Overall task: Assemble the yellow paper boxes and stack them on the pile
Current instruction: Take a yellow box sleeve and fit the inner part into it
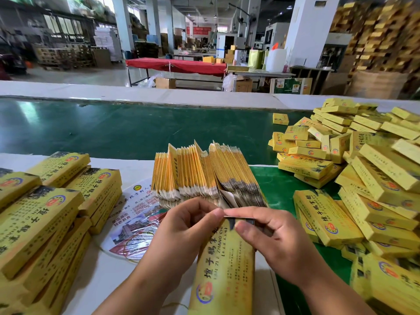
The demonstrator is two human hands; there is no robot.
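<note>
I hold a yellow box (223,264) lengthwise in front of me. My left hand (181,230) and right hand (272,237) both pinch its far end flap, which my fingers (247,218) mostly hide. Its near end is cut off by the frame. Just beyond stand the flat blanks (204,173) on the bench (127,171). The pile (363,169) of finished boxes spreads to my right, running out of view.
</note>
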